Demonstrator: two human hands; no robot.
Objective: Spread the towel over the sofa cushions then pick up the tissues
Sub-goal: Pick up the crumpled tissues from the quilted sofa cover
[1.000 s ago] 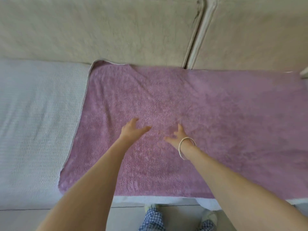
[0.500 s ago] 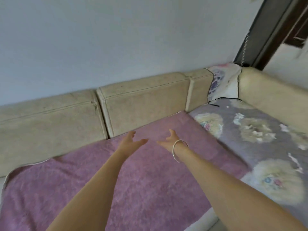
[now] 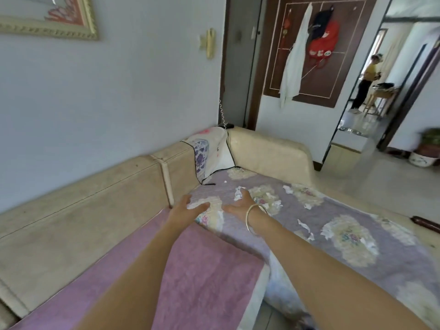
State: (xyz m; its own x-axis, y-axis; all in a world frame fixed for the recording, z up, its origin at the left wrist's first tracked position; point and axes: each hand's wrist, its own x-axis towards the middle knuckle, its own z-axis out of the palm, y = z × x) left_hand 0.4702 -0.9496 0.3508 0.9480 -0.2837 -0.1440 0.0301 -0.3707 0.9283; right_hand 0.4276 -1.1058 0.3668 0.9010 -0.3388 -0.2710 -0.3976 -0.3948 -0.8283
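Note:
A purple towel (image 3: 195, 265) lies flat over the sofa seat cushions at the lower left. To its right a lilac flowered cover (image 3: 309, 225) spreads over the corner seat. Several torn white tissue scraps lie on that cover, among them one (image 3: 238, 194) beside my right fingertips and another (image 3: 303, 225) further right. My left hand (image 3: 184, 209) hovers open at the towel's far end. My right hand (image 3: 242, 203), with a bangle at the wrist, is open above the cover. Both hands hold nothing.
Beige back cushions (image 3: 95, 201) run along the wall and around the corner (image 3: 266, 148). A patterned cloth (image 3: 209, 153) drapes the corner. A dark door with hanging clothes (image 3: 309, 48) stands behind. A person (image 3: 366, 79) stands in the far doorway. Tiled floor (image 3: 392, 182) lies to the right.
My view has swung up and to the right, from the towel to the sofa's corner seat. Both open hands have moved right, from above the towel to above the flowered cover.

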